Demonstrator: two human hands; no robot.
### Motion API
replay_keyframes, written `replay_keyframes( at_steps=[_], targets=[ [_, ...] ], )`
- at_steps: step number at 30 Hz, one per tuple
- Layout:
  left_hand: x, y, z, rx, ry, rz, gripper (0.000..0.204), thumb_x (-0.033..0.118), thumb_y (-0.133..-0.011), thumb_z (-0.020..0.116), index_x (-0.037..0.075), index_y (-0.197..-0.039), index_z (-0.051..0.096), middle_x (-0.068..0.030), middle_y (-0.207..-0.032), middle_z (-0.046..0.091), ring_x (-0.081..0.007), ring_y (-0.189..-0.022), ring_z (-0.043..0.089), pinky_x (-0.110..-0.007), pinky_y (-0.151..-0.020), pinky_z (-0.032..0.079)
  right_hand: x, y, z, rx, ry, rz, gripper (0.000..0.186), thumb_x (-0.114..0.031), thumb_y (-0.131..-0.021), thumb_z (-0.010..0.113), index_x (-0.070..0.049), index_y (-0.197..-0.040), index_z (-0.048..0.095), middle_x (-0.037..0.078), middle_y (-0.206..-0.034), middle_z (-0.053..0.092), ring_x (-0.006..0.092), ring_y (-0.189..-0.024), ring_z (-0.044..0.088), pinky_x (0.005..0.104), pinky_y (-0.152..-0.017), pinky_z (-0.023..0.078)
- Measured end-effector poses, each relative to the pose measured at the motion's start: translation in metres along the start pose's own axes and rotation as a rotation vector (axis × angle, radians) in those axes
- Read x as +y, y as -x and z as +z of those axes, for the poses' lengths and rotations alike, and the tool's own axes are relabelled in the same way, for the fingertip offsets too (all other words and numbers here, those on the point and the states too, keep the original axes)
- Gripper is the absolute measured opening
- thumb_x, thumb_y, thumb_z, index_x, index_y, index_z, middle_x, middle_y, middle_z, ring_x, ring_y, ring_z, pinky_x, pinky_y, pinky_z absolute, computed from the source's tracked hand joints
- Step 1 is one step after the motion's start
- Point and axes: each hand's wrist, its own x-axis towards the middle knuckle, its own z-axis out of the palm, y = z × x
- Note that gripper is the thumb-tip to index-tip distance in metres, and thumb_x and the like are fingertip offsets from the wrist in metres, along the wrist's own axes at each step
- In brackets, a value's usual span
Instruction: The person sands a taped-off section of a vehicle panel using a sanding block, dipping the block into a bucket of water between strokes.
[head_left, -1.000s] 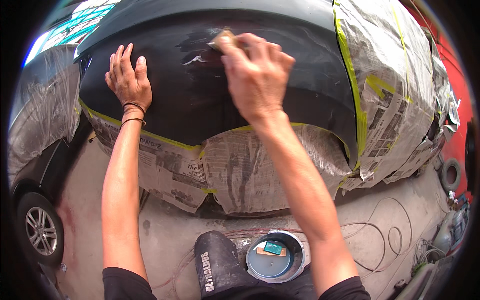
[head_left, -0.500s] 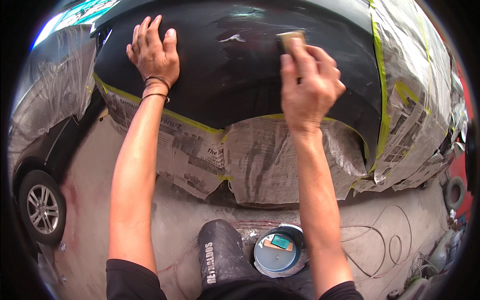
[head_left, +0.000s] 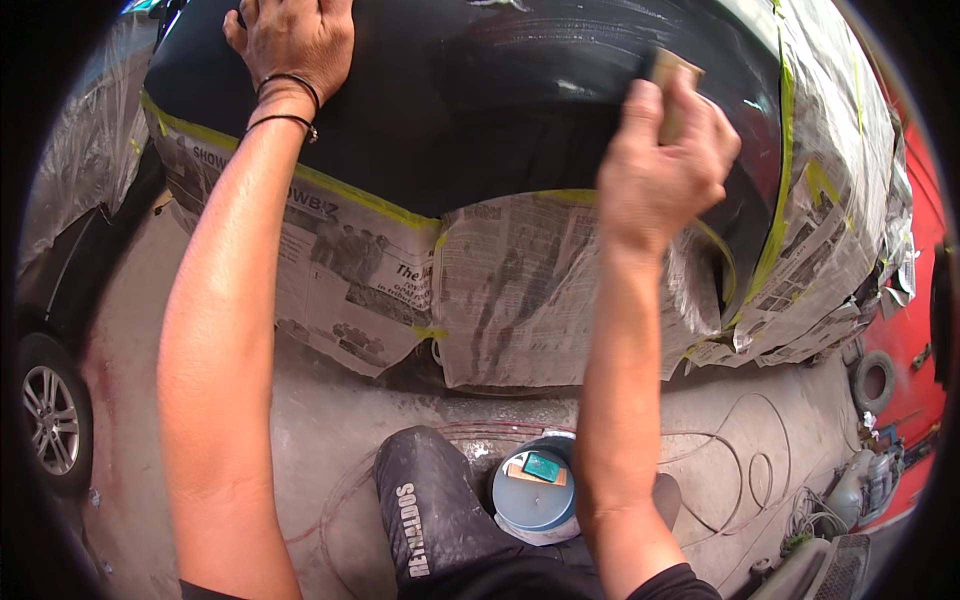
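My left hand point(head_left: 295, 48) lies with its palm against a dark, wet-looking car panel point(head_left: 470, 125); its fingertips run up to the picture's upper edge. Further right, my right hand point(head_left: 668, 170) grips a tan sanding block point(head_left: 664, 68) between thumb and fingers, pressing it to the same panel. The block's underside is hidden, and motion blurs that hand a little. Pale streaks and wet shine mark the panel above and left of the block. Yellow-green tape point(head_left: 350, 192) edges the panel, with masking newspaper point(head_left: 520, 290) hanging below it over the wheel opening.
Between my legs stands a blue bucket point(head_left: 530, 510) of liquid, holding a teal pad point(head_left: 541, 467) and a tan strip. Hoses point(head_left: 765, 470) loop across the floor at right. A loose tire point(head_left: 874, 381) leans by a red wall. Another car's wheel point(head_left: 52, 410) is at left.
My right hand has slid the sanding block rightward along the panel. The view has shifted, so the panel and my left hand appear higher; that hand still rests on the panel.
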Motion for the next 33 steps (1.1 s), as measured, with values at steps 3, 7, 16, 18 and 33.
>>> replay_keyframes(
  at_steps=[3,7,16,18,33],
  targets=[
    [-0.049,-0.011,0.023,0.007,0.025,0.037,0.052,0.048,-0.115,0.056,0.021,-0.159,0.064,-0.0103,-0.169,0.059,-0.0361,-0.164,0.045,-0.062,-0.135,0.025,-0.06,0.049,0.02,-0.146,-0.001,-0.331,0.042,-0.019,-0.087,0.09,-0.022,-0.128,0.082,0.007,-0.128,0.069,0.0278,-0.112,0.066,0.0477,-0.091,0.044],
    [-0.003,-0.005,0.0,0.002,0.022,0.008,0.049,0.039,-0.115,0.056,0.014,-0.156,0.065,-0.015,-0.167,0.059,-0.0397,-0.163,0.045,-0.06,-0.134,0.026,-0.021,0.032,0.003,-0.117,-0.003,-0.374,0.042,-0.016,-0.087,0.09,-0.022,-0.128,0.083,0.006,-0.124,0.071,0.0259,-0.113,0.068,0.0465,-0.091,0.043],
    [-0.004,-0.004,0.007,-0.054,0.037,-0.032,0.051,0.04,-0.116,0.055,0.015,-0.16,0.062,-0.0142,-0.172,0.055,-0.0376,-0.166,0.041,-0.061,-0.136,0.022,-0.037,0.029,-0.005,-0.081,0.127,-0.238,0.036,-0.016,-0.089,0.09,-0.015,-0.123,0.08,0.007,-0.126,0.068,0.0244,-0.114,0.066,0.048,-0.09,0.05],
    [-0.023,-0.011,0.018,0.098,0.128,0.1,0.054,0.057,-0.116,0.055,0.028,-0.16,0.066,-0.0052,-0.169,0.062,-0.0327,-0.165,0.046,-0.06,-0.134,0.027,-0.058,0.056,0.008,-0.197,-0.03,-0.281,0.042,-0.015,-0.084,0.092,-0.019,-0.124,0.081,0.004,-0.13,0.067,0.0226,-0.11,0.065,0.0457,-0.09,0.046],
    [-0.018,-0.005,0.016,0.047,0.095,0.04,0.051,0.052,-0.118,0.053,0.028,-0.161,0.066,-0.0034,-0.172,0.059,-0.0293,-0.165,0.046,-0.057,-0.136,0.026,-0.023,0.023,-0.012,-0.158,0.034,-0.193,0.043,-0.02,-0.089,0.092,-0.02,-0.13,0.082,0.004,-0.131,0.065,0.0257,-0.114,0.064,0.0479,-0.097,0.045]
  ],
)
